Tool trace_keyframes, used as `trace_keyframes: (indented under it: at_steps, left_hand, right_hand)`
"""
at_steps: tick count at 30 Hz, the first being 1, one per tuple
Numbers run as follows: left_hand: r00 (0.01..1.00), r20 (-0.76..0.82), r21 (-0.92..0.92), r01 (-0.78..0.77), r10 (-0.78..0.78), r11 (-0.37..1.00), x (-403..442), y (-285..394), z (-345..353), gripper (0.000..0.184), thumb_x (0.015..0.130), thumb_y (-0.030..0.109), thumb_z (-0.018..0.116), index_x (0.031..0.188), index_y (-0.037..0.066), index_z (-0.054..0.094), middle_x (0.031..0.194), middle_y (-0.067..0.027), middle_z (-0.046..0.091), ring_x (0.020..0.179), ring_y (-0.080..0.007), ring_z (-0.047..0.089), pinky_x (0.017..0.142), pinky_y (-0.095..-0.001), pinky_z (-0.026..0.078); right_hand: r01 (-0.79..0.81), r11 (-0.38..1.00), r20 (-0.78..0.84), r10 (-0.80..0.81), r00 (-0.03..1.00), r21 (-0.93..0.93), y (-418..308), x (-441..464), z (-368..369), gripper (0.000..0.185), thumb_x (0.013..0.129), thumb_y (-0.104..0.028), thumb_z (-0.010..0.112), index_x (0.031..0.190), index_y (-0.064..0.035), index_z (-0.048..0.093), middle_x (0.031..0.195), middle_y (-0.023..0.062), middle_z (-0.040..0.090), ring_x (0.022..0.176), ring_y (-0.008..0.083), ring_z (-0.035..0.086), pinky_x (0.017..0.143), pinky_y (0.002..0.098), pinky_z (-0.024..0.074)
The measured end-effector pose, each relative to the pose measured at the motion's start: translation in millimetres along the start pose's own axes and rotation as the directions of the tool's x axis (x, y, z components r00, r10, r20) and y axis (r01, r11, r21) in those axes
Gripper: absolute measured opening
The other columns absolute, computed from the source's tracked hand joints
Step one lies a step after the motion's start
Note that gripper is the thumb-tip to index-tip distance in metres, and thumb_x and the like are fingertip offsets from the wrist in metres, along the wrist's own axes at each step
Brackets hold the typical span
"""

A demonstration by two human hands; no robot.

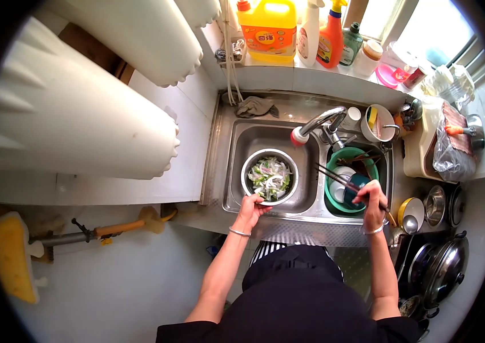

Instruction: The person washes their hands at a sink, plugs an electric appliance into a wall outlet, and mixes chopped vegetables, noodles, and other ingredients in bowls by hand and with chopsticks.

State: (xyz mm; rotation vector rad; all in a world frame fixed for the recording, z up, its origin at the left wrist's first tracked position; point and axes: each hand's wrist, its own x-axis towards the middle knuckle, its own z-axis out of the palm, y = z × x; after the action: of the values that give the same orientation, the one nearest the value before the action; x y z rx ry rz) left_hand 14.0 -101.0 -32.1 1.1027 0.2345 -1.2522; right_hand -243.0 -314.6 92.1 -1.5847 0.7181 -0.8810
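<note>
My left hand (249,212) grips the near-left rim of a round metal bowl (295,177), its thumb over the edge. White and green sliced vegetables (270,178) fill much of the bowl, which is in the left sink basin (242,134). Held in my right hand (373,201) is a pair of dark chopsticks (334,176), their tips pointing left toward the divider between the basins. Below that hand, a green plastic tub (342,153) in the right basin contains white dishes (339,187) and a dark teal item.
A faucet (323,119) with a red-and-white nozzle reaches over the sink. A grey cloth (257,107) lies at its back-left corner. Bottles, including a yellow jug (266,34), line the sill. Lidded pots (445,271) stand at right; large white covered shapes (99,114) fill the upper left.
</note>
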Motion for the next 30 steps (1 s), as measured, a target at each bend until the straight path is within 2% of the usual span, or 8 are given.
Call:
trace_keyframes:
  at_steps: [2,3,6,8,18,22,24,30]
  left_hand:
    - [1.0,-0.003,-0.003,-0.009,0.009,1.0,-7,-6,-7,0.013,0.072,0.005,0.047,0.078,-0.002,0.056,0.08,-0.0133,0.061,0.068,-0.0247,0.062,0.061,-0.036,0.056]
    - [1.0,-0.019,-0.031,-0.008,0.008,0.999,-11,-8,-10,0.013,0.072,0.005,0.047,0.078,-0.002,0.056,0.08,-0.0137,0.061,0.068,-0.0248,0.063,0.061,-0.0361,0.056]
    - [1.0,-0.019,-0.048,-0.001,0.001,0.999,-22,-8,-10,0.015,0.072,0.004,0.046,0.081,-0.003,0.056,0.083,-0.0148,0.061,0.069,-0.0251,0.063,0.062,-0.0359,0.056]
    - [0.999,-0.047,-0.085,-0.014,0.01,0.996,-29,-10,-10,0.012,0.075,0.004,0.046,0.068,-0.002,0.054,0.076,-0.0147,0.061,0.065,-0.0245,0.063,0.06,-0.0368,0.057]
    - [0.999,-0.047,-0.121,-0.011,0.006,0.993,-43,-14,-16,0.013,0.072,0.001,0.046,0.078,-0.005,0.056,0.079,-0.016,0.062,0.066,-0.0248,0.063,0.059,-0.0363,0.057]
    - [0.999,-0.03,-0.16,-0.017,0.012,0.987,-45,-18,-16,0.014,0.072,0.001,0.046,0.08,-0.006,0.056,0.08,-0.016,0.062,0.067,-0.0249,0.063,0.06,-0.0365,0.057]
    - [1.0,-0.005,-0.138,-0.008,0.008,0.99,-39,-26,-24,0.025,0.072,0.003,0.046,0.094,-0.005,0.055,0.089,-0.015,0.062,0.075,-0.0242,0.062,0.063,-0.0343,0.056]
    - [0.999,-0.017,-0.108,-0.048,0.046,0.993,-46,-24,-25,0.025,0.072,0.002,0.047,0.094,-0.006,0.056,0.089,-0.015,0.061,0.075,-0.0248,0.062,0.062,-0.0347,0.057]
  right_hand:
    - [0.33,0.938,0.185,-0.307,0.934,-0.108,-20,-1,24,0.026,0.091,-0.017,0.042,0.077,-0.0028,0.059,0.07,0.0049,0.054,0.066,0.0137,0.049,0.063,0.0233,0.0391]
    - [0.108,0.994,0.236,-0.105,0.966,0.0,-25,-11,35,0.011,0.084,-0.009,0.054,0.077,-0.0021,0.059,0.073,0.0059,0.056,0.068,0.0162,0.051,0.065,0.0244,0.0408]
    - [0.227,0.961,0.391,-0.15,0.908,-0.158,-43,-8,73,0.011,0.077,-0.001,0.061,0.088,-0.0005,0.059,0.081,0.0099,0.058,0.074,0.0219,0.057,0.066,0.029,0.0451]
    - [0.296,0.937,0.456,-0.184,0.871,-0.187,-33,-5,89,0.017,0.079,-0.005,0.061,0.095,-0.0002,0.059,0.083,0.0124,0.059,0.073,0.0253,0.058,0.064,0.0303,0.0465]
    - [0.424,0.873,0.382,-0.315,0.869,-0.243,-29,-23,113,0.015,0.075,0.0,0.06,0.09,-0.002,0.061,0.074,0.0118,0.061,0.062,0.0256,0.06,0.053,0.0308,0.0475]
    - [0.388,0.841,0.38,-0.241,0.893,-0.378,-12,-30,117,0.011,0.075,-0.003,0.06,0.086,-0.0043,0.061,0.073,0.0112,0.06,0.062,0.0258,0.06,0.054,0.0321,0.0482]
    - [0.432,0.834,0.418,-0.276,0.865,-0.343,-11,-42,129,0.012,0.075,-0.006,0.061,0.087,-0.0045,0.06,0.073,0.0109,0.06,0.061,0.0264,0.059,0.053,0.0327,0.0476]
    - [0.257,0.929,0.269,-0.185,0.945,-0.267,-34,-34,116,0.009,0.076,-0.001,0.062,0.085,-0.0016,0.061,0.071,0.01,0.059,0.059,0.0196,0.06,0.052,0.027,0.0465]
